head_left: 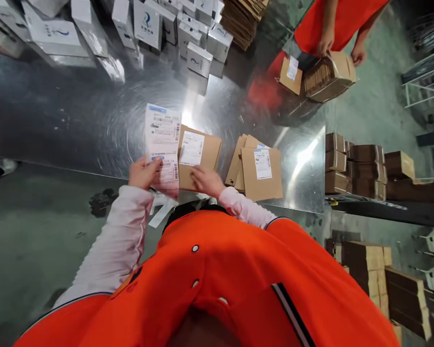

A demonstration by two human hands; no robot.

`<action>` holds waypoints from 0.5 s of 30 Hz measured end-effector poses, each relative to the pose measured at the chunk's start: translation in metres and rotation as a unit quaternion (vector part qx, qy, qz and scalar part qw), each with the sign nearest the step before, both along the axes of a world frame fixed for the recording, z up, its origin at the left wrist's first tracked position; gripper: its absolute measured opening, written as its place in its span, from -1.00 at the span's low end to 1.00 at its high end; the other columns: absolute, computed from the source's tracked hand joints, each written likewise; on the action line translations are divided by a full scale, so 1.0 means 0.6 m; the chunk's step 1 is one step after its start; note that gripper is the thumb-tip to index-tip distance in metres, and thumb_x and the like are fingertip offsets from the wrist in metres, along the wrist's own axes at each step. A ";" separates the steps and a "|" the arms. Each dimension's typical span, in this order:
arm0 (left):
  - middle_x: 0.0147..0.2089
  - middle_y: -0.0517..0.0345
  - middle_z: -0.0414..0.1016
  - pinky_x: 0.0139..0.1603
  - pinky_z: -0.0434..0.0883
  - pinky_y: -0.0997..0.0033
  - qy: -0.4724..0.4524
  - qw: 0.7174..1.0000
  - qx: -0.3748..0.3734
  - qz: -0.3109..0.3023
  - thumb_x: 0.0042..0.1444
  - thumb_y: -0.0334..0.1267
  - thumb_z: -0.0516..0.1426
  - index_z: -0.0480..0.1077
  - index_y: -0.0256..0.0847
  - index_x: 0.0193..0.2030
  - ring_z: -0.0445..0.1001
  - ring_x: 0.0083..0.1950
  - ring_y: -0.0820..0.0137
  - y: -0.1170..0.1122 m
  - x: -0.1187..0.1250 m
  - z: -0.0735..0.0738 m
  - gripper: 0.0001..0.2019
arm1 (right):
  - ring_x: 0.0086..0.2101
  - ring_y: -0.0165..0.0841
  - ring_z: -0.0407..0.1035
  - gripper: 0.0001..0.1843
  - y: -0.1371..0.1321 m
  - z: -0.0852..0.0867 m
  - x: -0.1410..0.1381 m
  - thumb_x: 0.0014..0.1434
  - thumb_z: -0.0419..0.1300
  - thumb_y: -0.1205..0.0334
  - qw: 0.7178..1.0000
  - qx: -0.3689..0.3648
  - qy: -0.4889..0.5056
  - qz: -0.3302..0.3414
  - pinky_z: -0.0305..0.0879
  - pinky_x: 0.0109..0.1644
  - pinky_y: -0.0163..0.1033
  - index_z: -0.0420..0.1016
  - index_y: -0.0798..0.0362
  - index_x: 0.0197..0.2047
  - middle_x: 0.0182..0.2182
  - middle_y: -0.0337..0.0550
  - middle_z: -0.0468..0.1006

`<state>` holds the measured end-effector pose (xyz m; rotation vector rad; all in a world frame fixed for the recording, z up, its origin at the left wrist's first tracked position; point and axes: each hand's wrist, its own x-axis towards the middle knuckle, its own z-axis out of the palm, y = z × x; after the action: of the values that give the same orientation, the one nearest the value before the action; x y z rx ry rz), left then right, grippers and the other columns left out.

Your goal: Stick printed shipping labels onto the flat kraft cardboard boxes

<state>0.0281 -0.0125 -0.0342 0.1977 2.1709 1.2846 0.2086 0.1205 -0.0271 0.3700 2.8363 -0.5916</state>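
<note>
A strip of printed shipping labels (pixel 162 130) hangs from my left hand (pixel 144 172), its lower part pinched between thumb and fingers. Just to the right, a flat brown cardboard mailer (pixel 211 147) lies on the metal table, partly covered by the strip. It bears a white shipping label (pixel 191 148). My right hand (pixel 207 180) rests on the lower part of this mailer, fingers stretched to the left and slightly blurred. Beside that hand, several more flat mailers (pixel 262 188) overlap in a small pile, the top one also labelled.
White boxes (pixel 148 24) line the far edge of the metal table (pixel 75 111), beside a stack of flattened cardboard (pixel 242 21). Across the table, a person in orange handles a bundle of cardboard (pixel 329 77). Brown cartons (pixel 365 166) stand at the right.
</note>
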 end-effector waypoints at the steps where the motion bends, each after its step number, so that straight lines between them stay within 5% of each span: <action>1: -0.05 -0.07 0.62 0.21 0.37 0.17 0.034 0.999 -0.015 -0.033 0.07 -0.27 0.20 0.54 -0.36 -0.19 0.51 0.07 0.16 0.021 -0.004 0.000 -0.78 | 0.18 -0.14 0.31 -0.52 0.003 0.004 0.006 0.44 -0.08 0.17 0.993 0.024 -0.020 -0.118 0.28 0.30 0.00 0.34 0.29 0.25 0.21 0.25 0.39; 3: 0.00 -0.08 0.61 0.31 0.26 0.12 0.076 0.993 -0.036 -0.084 0.05 -0.35 0.20 0.53 -0.34 -0.24 0.46 0.19 0.10 0.048 -0.010 0.003 -0.85 | 0.13 0.00 0.32 -0.47 0.012 0.009 0.007 0.39 0.04 0.10 0.959 0.054 -0.056 -0.274 0.36 0.18 0.12 0.33 0.35 0.23 0.16 0.40 0.39; 6: -0.06 -0.04 0.62 0.36 0.20 0.06 0.113 0.986 -0.050 -0.108 0.04 -0.37 0.20 0.52 -0.27 -0.29 0.39 0.27 0.03 0.056 -0.011 0.023 -0.91 | 0.19 0.07 0.26 -0.42 0.021 0.013 0.004 0.33 0.13 0.07 0.949 0.034 -0.034 -0.313 0.32 0.21 0.20 0.31 0.31 0.27 0.26 0.40 0.29; 9: -0.26 0.04 0.61 0.22 0.37 0.07 0.122 0.990 -0.046 -0.049 0.08 -0.23 0.20 0.51 -0.27 -0.31 0.50 0.11 0.05 0.056 0.015 0.060 -0.86 | 0.29 -0.06 0.20 -0.33 0.035 0.026 0.042 0.37 0.06 0.05 0.932 -0.028 0.088 -0.350 0.21 0.35 0.05 0.13 0.28 0.40 0.35 0.27 0.22; 12: -0.37 0.07 0.58 -0.06 0.55 0.14 -0.028 0.997 0.065 -0.014 0.06 -0.16 0.24 0.50 -0.28 -0.33 0.58 -0.14 0.13 0.090 0.090 0.090 -0.80 | 0.32 -0.23 0.19 -0.31 0.072 0.049 0.144 0.40 -0.01 0.01 0.876 -0.077 0.207 -0.429 0.15 0.41 -0.09 0.02 0.18 0.46 0.34 0.14 0.27; 15: -0.40 0.05 0.58 -0.17 0.58 0.19 -0.244 0.956 0.154 -0.048 0.05 -0.21 0.24 0.48 -0.27 -0.33 0.60 -0.24 0.17 0.165 0.185 0.085 -0.85 | 0.27 -0.17 0.26 -0.35 0.138 0.074 0.272 0.34 0.07 -0.01 0.840 -0.072 0.216 -0.492 0.20 0.37 -0.04 0.23 0.20 0.36 0.26 0.19 0.37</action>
<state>0.1393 0.0864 0.0169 0.0932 1.5276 1.4340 0.3716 0.2033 0.0170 1.9225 2.7561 -1.1626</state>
